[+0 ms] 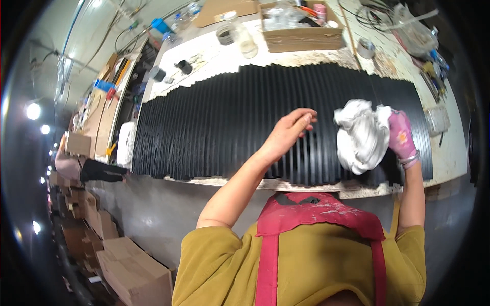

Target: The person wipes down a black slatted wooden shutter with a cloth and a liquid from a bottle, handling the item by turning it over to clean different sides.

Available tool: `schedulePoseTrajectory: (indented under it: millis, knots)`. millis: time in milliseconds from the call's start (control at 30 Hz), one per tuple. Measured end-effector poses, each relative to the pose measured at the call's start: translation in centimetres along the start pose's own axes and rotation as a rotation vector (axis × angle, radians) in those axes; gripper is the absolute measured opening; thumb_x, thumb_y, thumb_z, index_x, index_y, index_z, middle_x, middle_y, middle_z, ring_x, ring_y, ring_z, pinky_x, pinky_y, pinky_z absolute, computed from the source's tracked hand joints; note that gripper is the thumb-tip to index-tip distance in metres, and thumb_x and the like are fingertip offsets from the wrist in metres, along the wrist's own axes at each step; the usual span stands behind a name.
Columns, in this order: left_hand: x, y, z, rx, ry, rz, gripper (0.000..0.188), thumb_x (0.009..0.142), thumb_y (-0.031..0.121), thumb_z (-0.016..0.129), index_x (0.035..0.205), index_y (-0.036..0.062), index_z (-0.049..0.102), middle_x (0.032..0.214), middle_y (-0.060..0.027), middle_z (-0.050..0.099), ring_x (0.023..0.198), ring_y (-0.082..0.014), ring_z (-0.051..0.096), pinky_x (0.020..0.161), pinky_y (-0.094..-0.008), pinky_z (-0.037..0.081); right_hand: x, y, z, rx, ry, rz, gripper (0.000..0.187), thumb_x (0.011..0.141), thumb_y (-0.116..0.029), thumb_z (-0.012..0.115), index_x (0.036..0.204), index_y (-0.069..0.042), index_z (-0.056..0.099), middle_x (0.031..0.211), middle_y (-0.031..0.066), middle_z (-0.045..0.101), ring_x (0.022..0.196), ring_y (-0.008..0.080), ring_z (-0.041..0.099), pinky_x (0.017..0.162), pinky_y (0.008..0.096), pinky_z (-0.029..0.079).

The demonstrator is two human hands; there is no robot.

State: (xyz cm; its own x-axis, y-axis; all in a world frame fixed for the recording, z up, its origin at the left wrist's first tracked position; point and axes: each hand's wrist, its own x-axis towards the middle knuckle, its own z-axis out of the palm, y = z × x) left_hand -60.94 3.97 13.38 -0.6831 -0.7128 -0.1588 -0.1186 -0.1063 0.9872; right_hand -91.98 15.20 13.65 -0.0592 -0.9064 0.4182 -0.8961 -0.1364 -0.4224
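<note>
Long black ribbed strips (219, 122) lie side by side in a wide row across the table in front of me. My bare left hand (290, 131) hovers over the middle of the row, its fingers loosely bent and apart, with nothing in them. A pink glove with a flower on its back covers my right hand (401, 133), which grips a bunched white cloth (361, 137) by its right side. The cloth hangs over the strips towards the right end of the row. My right fingertips are partly hidden in its folds.
Behind the strips stand an open cardboard box (305, 41) of odds and ends, a clear bottle (247, 43) and a tape roll (223, 34). A plastic bag (416, 35) lies at the far right. Cartons (135, 270) stack on the floor at left, where another person (76, 166) stands.
</note>
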Motion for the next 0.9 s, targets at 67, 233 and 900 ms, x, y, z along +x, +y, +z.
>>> schedulePoseTrajectory:
  millis: [67, 233, 900]
  knots:
    - [-1.7, -1.3, -1.9, -0.079, 0.000, -0.046, 0.040, 0.098, 0.034, 0.046, 0.126, 0.0058, 0.051, 0.114, -0.0061, 0.061, 0.097, -0.0113, 0.056, 0.078, -0.0255, 0.044, 3.3, -5.6, -0.2, 0.385, -0.222, 0.176, 0.018, 0.088, -0.017, 0.058, 0.086, 0.001, 0.063, 0.074, 0.0067, 0.061, 0.071, 0.0122, 0.056, 0.067, 0.0276, 0.044]
    - [-1.7, -3.7, -2.6, -0.367, -0.030, -0.110, 0.062, 0.097, 0.044, 0.045, 0.147, 0.0170, 0.021, 0.138, -0.0102, 0.040, 0.125, -0.0219, 0.040, 0.092, -0.0403, 0.044, 6.7, -12.4, 2.7, 1.322, -0.164, 0.461, 0.041, 0.088, -0.023, 0.062, 0.120, 0.002, 0.055, 0.103, 0.0049, 0.063, 0.090, 0.0131, 0.059, 0.081, 0.0263, 0.047]
    - [6.7, -2.0, -3.8, -0.070, -0.107, 0.339, 0.019, 0.081, 0.015, 0.066, 0.091, -0.0013, 0.066, 0.075, -0.0110, 0.067, 0.074, -0.0201, 0.065, 0.072, -0.0309, 0.050, 12.8, -8.6, -0.8, 0.371, 0.414, 0.040, 0.046, 0.092, 0.000, 0.047, 0.138, 0.001, 0.040, 0.142, 0.0123, 0.042, 0.129, 0.0212, 0.041, 0.110, 0.0344, 0.030]
